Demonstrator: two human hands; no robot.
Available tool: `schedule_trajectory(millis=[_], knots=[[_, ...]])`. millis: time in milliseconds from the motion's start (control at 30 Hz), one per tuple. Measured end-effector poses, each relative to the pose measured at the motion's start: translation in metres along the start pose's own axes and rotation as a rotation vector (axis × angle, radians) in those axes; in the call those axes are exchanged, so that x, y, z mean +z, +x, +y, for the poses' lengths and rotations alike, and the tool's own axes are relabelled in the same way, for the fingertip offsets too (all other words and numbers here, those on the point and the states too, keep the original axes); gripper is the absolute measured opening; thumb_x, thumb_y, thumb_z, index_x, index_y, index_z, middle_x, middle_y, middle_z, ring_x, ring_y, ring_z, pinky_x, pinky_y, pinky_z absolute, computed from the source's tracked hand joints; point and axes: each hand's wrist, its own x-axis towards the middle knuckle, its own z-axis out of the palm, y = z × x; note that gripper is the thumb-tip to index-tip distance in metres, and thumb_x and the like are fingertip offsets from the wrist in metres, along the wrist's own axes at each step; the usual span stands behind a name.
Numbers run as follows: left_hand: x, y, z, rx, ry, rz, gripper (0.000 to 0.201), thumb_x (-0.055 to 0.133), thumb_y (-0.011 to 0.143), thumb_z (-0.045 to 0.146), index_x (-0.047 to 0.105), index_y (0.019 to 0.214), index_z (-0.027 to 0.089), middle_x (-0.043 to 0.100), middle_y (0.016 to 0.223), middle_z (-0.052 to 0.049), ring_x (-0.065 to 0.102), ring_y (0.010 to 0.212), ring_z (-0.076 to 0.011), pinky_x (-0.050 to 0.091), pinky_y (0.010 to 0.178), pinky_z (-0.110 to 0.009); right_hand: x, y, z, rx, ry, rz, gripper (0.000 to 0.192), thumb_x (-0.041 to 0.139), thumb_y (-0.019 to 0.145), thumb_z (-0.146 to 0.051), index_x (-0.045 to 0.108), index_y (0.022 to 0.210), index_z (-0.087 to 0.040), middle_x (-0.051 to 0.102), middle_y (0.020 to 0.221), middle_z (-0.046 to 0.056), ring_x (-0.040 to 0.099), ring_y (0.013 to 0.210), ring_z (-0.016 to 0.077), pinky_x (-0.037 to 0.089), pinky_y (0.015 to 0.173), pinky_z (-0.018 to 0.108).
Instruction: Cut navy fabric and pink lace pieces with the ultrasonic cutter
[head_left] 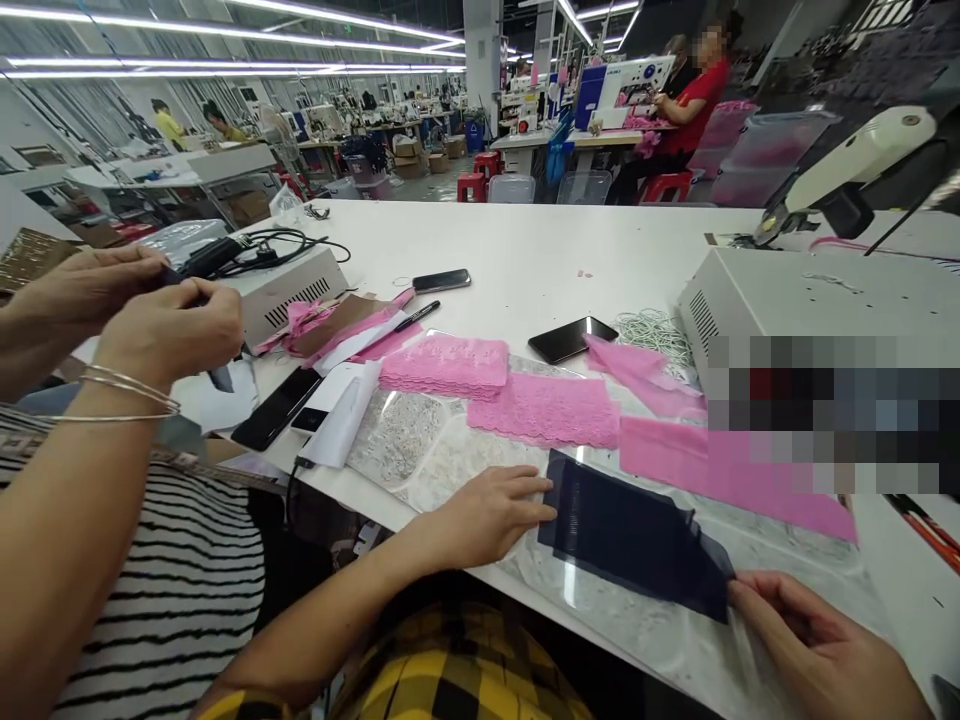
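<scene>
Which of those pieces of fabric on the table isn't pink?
The dark navy piece, nearest the wearer, held flat between the left hand and right hand. The other lace pieces are pink.

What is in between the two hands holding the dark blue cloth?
In the head view, only the dark blue cloth lies between the left hand and right hand, spread flat on the clear sheet.
</scene>
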Motion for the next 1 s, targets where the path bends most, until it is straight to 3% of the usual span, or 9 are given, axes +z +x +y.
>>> schedule_trajectory(millis=[100,233,367,533,667,800,1000], knots=[[0.006,-0.007,0.003,0.017,0.091,0.014,0.031,0.045,0.095,0.014,0.067,0.116,0.019,0.059,0.134,-0.011,0.050,0.130,-0.0242,0.045,0.106,-0.038,0.002,-0.006,-0.008,-0.004,0.002,0.028,0.044,0.058,0.060,-0.066,0.068,0.072,-0.025,0.069,0.070,0.003,0.063,0.064,0.0230,0.048,0.056,0.030],[0.005,-0.003,0.010,0.036,0.090,0.081,0.026,0.050,0.095,0.025,0.067,0.115,0.019,0.058,0.135,-0.010,0.050,0.130,-0.0245,0.043,0.108,-0.038,0.003,-0.010,-0.015,0.001,0.019,0.092,0.041,0.057,0.064,-0.065,0.065,0.073,-0.026,0.068,0.070,0.002,0.062,0.065,0.0219,0.048,0.058,0.030],[0.009,0.004,0.014,0.082,0.062,0.079,0.026,0.052,0.096,0.031,0.066,0.115,0.021,0.057,0.136,-0.009,0.047,0.132,-0.0241,0.038,0.111,-0.041,-0.001,-0.004,-0.011,0.028,0.071,-0.010,0.042,0.062,0.058,-0.065,0.065,0.070,-0.024,0.068,0.070,0.004,0.063,0.065,0.0230,0.049,0.053,0.028],[0.014,0.021,0.003,-0.110,0.056,0.262,0.018,0.056,0.092,0.023,0.069,0.104,0.018,0.064,0.121,-0.010,0.057,0.118,-0.0222,0.046,0.101,-0.039,-0.002,-0.005,-0.011,-0.010,0.044,-0.008,0.040,0.060,0.061,-0.063,0.065,0.069,-0.024,0.065,0.067,0.002,0.059,0.060,0.0191,0.046,0.050,0.025],[0.009,0.043,-0.006,-0.221,0.066,0.184,0.012,0.062,0.089,0.022,0.071,0.097,0.019,0.066,0.108,-0.007,0.061,0.102,-0.0210,0.048,0.091,-0.039,-0.002,-0.009,-0.021,-0.035,-0.034,0.006,0.040,0.056,0.061,-0.063,0.064,0.065,-0.024,0.063,0.062,0.001,0.057,0.054,0.0174,0.045,0.048,0.024],[0.008,0.061,-0.009,-0.295,0.087,0.094,0.010,0.067,0.086,0.022,0.071,0.095,0.019,0.064,0.107,-0.006,0.058,0.103,-0.0216,0.046,0.090,-0.038,-0.002,-0.009,-0.028,-0.034,-0.037,0.021,0.040,0.054,0.059,-0.063,0.061,0.061,-0.024,0.063,0.059,0.001,0.058,0.053,0.0181,0.044,0.046,0.025],[0.013,0.066,-0.014,-0.316,0.102,0.080,0.015,0.069,0.084,0.024,0.070,0.098,0.020,0.063,0.106,-0.006,0.056,0.105,-0.0236,0.042,0.090,-0.040,-0.001,-0.008,-0.025,-0.008,-0.025,-0.003,0.040,0.055,0.060,-0.063,0.063,0.066,-0.024,0.063,0.062,0.001,0.058,0.056,0.0180,0.045,0.050,0.025]])
